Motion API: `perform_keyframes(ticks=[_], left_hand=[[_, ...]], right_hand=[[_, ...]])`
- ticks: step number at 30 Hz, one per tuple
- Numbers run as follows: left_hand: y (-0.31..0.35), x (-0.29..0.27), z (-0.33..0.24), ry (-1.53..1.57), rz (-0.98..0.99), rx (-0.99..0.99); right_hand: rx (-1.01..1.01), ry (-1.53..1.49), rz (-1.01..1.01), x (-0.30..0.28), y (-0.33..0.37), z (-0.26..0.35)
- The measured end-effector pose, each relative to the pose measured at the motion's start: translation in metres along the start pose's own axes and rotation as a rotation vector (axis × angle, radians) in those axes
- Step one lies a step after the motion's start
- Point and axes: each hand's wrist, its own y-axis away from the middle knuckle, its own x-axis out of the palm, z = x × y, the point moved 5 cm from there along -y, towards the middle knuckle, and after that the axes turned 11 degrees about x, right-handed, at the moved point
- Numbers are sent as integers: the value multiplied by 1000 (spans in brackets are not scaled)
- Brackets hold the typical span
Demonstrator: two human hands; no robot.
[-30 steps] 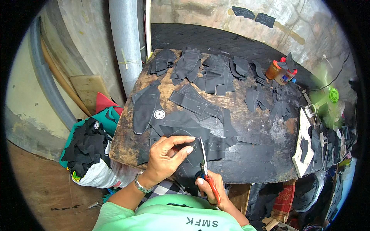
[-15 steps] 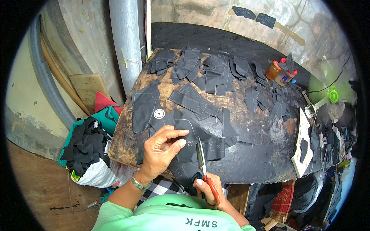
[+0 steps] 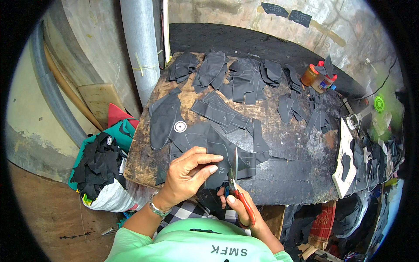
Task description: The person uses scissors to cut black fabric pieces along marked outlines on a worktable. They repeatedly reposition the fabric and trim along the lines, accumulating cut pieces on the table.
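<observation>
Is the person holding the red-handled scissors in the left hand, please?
No, the red-handled scissors are in the right hand, while the left hand presses on a black fabric piece.

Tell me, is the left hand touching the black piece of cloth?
Touching. The head view shows the left hand with its fingertips pressed flat on the black cloth piece, beside the scissors in the right hand.
</observation>
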Motion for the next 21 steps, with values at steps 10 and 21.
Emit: perform_keyframes(ticks=[10,21], left_hand=[[10,12,-6,-1,-88,-51],[-9,-5,-4,0,84,7]], right_hand=[[8,-83,-28,3,0,2],[60,-22,33,-1,3,-2]])
